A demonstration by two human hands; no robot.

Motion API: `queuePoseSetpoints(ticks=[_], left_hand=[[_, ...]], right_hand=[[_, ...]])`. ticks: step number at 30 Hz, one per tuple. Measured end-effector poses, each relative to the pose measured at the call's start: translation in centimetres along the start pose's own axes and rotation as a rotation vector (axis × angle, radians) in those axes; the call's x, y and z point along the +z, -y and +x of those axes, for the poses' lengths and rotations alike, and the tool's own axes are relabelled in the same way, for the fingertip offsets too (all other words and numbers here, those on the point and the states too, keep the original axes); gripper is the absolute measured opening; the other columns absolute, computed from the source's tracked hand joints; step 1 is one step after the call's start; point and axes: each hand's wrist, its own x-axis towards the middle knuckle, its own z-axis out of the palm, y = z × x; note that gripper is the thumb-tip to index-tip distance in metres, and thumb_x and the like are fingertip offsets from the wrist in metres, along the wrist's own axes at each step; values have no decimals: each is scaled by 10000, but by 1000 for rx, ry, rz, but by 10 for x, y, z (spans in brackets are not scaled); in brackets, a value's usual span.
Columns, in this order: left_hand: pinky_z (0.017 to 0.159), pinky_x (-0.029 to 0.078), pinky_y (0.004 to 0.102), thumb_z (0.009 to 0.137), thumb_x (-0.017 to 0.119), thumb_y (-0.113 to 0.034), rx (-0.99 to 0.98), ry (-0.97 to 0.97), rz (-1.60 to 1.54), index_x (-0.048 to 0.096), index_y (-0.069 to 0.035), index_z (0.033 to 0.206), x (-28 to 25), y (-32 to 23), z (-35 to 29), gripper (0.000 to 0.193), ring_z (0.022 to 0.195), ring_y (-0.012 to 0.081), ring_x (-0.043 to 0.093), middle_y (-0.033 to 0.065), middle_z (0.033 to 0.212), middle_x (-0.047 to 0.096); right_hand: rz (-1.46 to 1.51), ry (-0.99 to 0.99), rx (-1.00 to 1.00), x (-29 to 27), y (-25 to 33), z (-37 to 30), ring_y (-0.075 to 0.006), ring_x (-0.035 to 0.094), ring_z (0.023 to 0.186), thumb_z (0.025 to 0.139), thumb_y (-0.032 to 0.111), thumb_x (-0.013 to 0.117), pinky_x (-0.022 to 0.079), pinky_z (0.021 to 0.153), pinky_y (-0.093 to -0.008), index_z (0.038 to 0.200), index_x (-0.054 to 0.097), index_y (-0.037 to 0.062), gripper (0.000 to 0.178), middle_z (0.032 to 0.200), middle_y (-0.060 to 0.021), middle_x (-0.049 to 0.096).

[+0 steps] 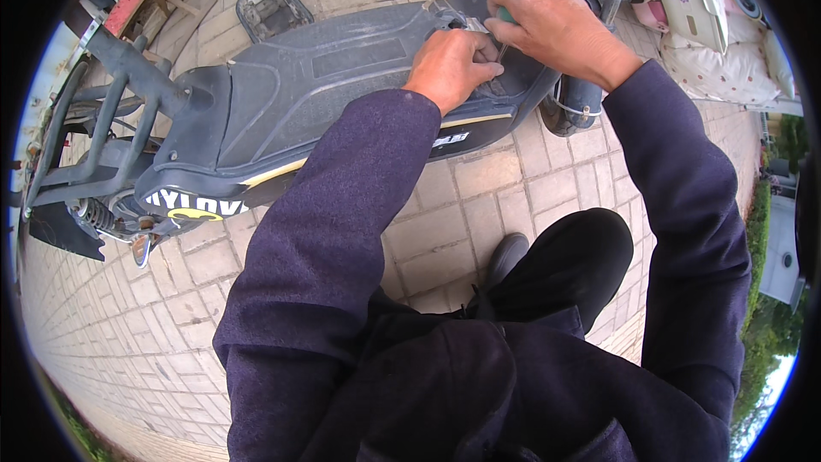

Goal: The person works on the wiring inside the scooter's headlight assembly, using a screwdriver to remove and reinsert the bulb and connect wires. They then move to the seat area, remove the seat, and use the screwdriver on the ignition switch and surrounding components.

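Observation:
A dark grey electric scooter (333, 64) lies across the far part of the view, with its ribbed footboard facing up. At the front end of this board my right hand (556, 26) is closed round the green handle of a screwdriver (505, 15). Its thin shaft points down toward my left fingertips. Just to the left, my left hand (451, 67) is bent into a pinch over an opening in the board. Whatever those fingers hold is hidden. A small silvery part shows beside them.
A dark, dusty tray-like cover (274, 10) rests on the paving (445, 244) beyond the scooter. The front wheel (560, 111) and a quilted, patterned pale cover (718, 68) are at the right. Metal frame tubes (103, 120) rise at the left. My shoe (508, 257) stands below the scooter.

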Motion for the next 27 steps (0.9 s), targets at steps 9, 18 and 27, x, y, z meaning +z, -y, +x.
queuePoseSetpoints(ticks=[9,18,27], left_hand=[[859,561,404,859,765,-105,59,167,88,775,11,1020,-16,-3,2,199,943,319,734,193,999,763],[853,551,436,831,773,-113,42,145,97,791,-2,965,-15,-4,4,175,931,366,719,205,940,751],[837,544,375,885,784,-129,48,196,185,761,11,1010,-16,-2,6,189,922,259,708,144,985,729]], right_hand=[[308,-34,21,-4,-2,-15,-359,614,1056,820,48,624,503,901,-449,1191,575,108,378,1108,-130,589],[333,-126,-53,4,-6,-22,-331,640,1128,808,-9,635,519,979,-437,1243,604,132,459,1158,-101,630],[376,-177,-5,4,-9,-29,-344,652,1061,829,14,643,522,950,-420,1244,597,125,432,1145,-120,649]])
